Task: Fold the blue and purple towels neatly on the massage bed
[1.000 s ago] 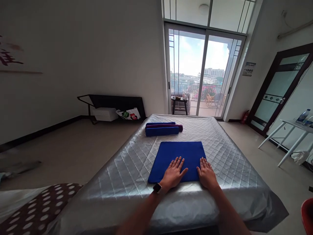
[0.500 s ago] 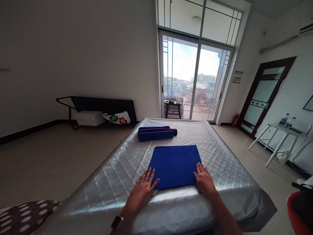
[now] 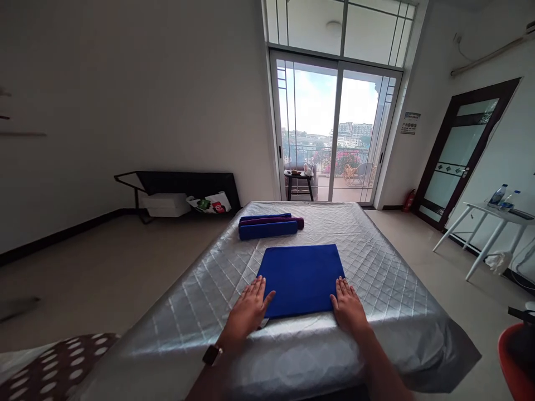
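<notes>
The rectangular folded blue cloth (image 3: pixel 303 281), seemingly light, soft and best held by both side edges, lay on the quilted silver cover (image 3: pixel 384 273) between your flat left hand (image 3: pixel 247 306) and right hand (image 3: pixel 348 307), fingers extended, gripping nothing.

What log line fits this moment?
left hand: at left edge of blue cloth | right hand: at right edge | cloth bundles: beyond it

Cloth (image 3: pixel 301 278) on near part of sheet (image 3: pixel 388 278), left hand (image 3: pixel 249 305) at its left edge, right hand (image 3: pixel 348 307) at right, rolls (image 3: pixel 270 229) far left.
</notes>
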Demonstrator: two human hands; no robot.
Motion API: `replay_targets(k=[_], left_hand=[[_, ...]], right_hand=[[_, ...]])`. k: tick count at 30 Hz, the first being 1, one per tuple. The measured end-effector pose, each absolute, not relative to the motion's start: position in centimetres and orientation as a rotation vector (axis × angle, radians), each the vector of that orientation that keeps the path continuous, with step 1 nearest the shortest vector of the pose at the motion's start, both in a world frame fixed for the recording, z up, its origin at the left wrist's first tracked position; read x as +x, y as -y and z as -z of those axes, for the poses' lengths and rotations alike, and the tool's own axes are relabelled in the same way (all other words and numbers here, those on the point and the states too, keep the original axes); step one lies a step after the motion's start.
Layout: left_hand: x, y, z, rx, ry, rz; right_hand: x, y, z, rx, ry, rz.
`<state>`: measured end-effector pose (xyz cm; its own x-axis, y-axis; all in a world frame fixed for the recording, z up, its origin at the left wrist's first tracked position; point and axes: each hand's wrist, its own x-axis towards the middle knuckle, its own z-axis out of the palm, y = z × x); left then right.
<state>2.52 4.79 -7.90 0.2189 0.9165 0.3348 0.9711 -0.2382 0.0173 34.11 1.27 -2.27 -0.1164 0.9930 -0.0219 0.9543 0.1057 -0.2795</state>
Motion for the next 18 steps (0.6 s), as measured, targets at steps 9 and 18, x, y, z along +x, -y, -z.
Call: replay_targets(k=[9,18], left_hand=[[19.4,-4.8,3.5,-2.828,1.5,0.29],[5.8,-4.6,6.6,-2.416,2.011,0.065]], right_hand=[[34.1,-1.2,1.8,-1.974,2.231,-0.334],[33.9,-0.9,1.5,-2.007,2.223,-0.366]])
